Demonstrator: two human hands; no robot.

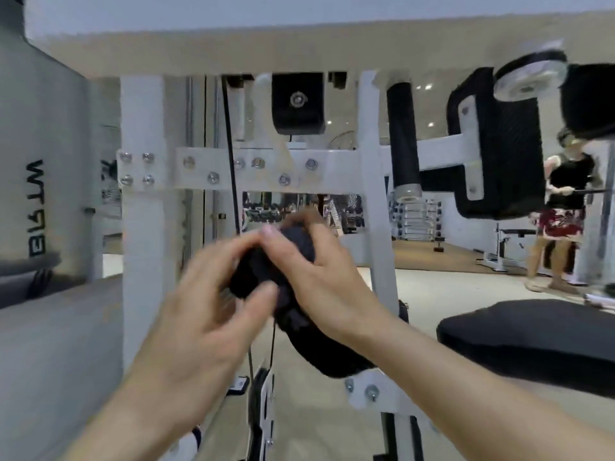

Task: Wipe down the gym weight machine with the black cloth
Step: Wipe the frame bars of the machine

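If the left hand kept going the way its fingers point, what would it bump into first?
Most likely the black cloth. The left hand points up and right, with its fingertips already at the bundle, which the right hand grips. Motion blur hides exact contact.

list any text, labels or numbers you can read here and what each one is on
"WT713", roughly: black characters printed sideways and looking mirrored on the grey shroud at the left of the weight machine; the digits are uncertain.
No other lettering shows on the white frame, the black pads or the black cloth held by the left hand and right hand.
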